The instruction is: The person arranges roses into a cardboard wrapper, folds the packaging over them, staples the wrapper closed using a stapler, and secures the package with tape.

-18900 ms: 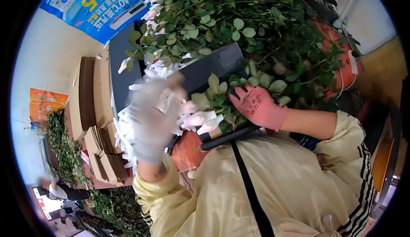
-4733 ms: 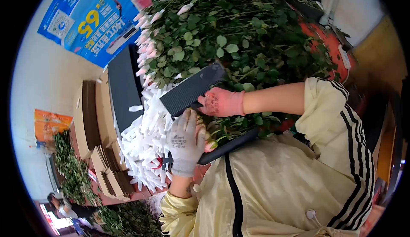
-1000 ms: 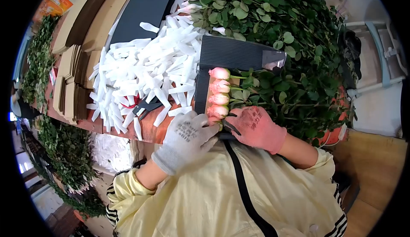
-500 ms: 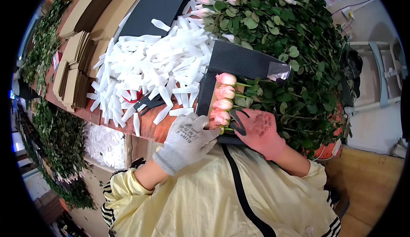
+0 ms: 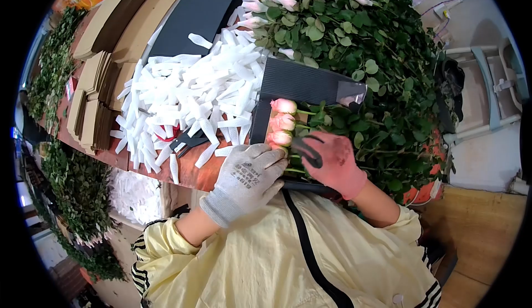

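Note:
My left hand [image 5: 247, 179], in a grey glove, curls its fingers over the lower end of a row of pink roses [image 5: 284, 121]. The lowest bloom is mostly hidden beneath those fingers. My right hand [image 5: 331, 161], in a pink glove with black fingertips, hovers over the stems just right of the blooms. Its fingertips are blurred but look apart, with nothing visible between them. The roses lie side by side on a black corrugated wrapping sheet [image 5: 302, 80], heads left and leafy stems right. A lighter brown strip shows beneath the blooms.
White mesh sleeves [image 5: 194, 89] are heaped to the left, with a black-handled tool [image 5: 191, 140] among them. Cardboard pieces [image 5: 94, 122] and a dark sheet [image 5: 194, 19] lie farther left. Leafy rose stems [image 5: 382, 69] cover the right side. A folding chair [image 5: 487, 92] stands beyond.
My right hand has shifted slightly up and left along the stems. My left fingers now cover the lowest bloom, which showed before. The whole view has shifted slightly.

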Available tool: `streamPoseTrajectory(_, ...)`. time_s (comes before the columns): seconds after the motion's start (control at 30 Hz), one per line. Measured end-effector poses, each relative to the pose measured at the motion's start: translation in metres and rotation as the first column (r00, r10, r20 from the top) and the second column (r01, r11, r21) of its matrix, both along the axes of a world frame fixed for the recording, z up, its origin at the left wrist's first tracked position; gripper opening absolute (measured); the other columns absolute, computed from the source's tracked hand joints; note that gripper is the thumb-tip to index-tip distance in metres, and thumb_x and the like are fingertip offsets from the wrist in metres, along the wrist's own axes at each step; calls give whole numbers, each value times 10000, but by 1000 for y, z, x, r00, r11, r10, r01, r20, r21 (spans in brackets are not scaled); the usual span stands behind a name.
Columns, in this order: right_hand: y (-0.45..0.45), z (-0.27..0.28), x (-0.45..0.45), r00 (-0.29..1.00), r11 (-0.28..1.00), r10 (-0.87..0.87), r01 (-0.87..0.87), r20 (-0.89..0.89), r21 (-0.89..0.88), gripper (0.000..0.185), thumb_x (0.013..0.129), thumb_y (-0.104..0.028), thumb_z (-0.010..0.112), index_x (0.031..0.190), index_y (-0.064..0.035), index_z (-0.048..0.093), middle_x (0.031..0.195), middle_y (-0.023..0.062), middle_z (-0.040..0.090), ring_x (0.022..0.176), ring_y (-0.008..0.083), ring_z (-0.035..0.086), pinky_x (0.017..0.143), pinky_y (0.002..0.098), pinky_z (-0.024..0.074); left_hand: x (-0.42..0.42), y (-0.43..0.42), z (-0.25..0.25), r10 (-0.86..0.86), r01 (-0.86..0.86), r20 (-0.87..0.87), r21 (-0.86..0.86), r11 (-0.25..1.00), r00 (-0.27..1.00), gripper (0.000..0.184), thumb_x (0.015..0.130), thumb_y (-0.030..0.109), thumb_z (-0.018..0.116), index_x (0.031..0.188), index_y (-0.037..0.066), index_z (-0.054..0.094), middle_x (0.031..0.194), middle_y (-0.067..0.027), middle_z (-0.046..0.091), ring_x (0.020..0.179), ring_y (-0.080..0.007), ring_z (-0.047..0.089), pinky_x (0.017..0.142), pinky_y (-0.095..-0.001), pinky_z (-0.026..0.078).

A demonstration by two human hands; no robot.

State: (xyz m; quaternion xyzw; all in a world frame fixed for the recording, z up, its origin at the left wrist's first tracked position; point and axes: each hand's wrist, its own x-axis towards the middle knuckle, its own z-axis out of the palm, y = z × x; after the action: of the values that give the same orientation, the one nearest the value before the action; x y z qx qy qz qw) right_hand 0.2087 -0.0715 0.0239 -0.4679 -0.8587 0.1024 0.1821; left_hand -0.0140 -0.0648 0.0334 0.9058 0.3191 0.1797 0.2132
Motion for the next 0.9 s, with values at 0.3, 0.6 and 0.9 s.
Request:
streamPoseTrajectory(0.3,17,5,-15,898,992,-115,129,424,-6,324,706,-245,667,1002,-142,581,921,37,562,812,238,592,688,355,457,-1,-1,3,-26,25,-39,-21,999,999,384,718,260,681,1066,102,637,1150,-35,597,1066,-232,531,879,-409,413)
streamPoseTrajectory(0.6,16,2,-4,953,982,-169,141,251,126,308,751,-292,622,1016,-144,566,918,42,575,806,234,595,681,353,460,9,15,-6,7,-6,-11,72,997,1000,473,733,339,664,1112,64,601,1212,-105,549,1128,-273,501,939,-428,386)
streamPoseTrajectory(0.9,30,-1,-14,901,984,-173,178,397,25,325,741,-275,641,1025,-121,602,871,59,618,786,243,607,682,356,464,9,20,9,-50,53,-122,19,998,991,503,752,370,644,1126,38,590,1204,-113,553,1162,-285,483,951,-421,388)
